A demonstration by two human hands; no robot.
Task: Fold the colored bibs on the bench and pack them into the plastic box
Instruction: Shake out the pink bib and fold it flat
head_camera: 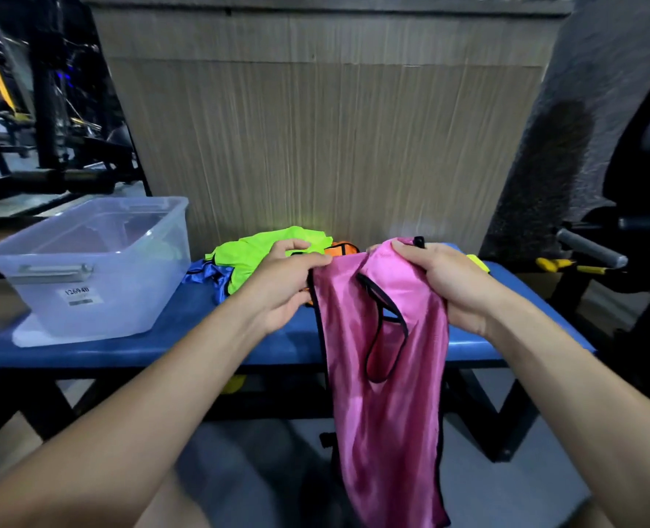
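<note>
Both hands pinched the pink bib (388, 375) at its top corners, left hand (289, 283) and right hand (441, 283) level, so its long axis hung straight down from the fingers in front of the counter (201, 337), the plastic box (87, 268) lying nearer the left hand.

Glossy satin-like pink bib (388, 375), translucent smooth plastic box (98, 261), wood-grain panel (327, 139).

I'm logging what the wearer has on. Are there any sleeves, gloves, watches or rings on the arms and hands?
Nothing worn shows. Both forearms are bare from the bottom edge of the frame up to the wrists: no sleeves or cuffs. The left hand and right hand have no gloves, and no watch, band or ring is visible.
</note>
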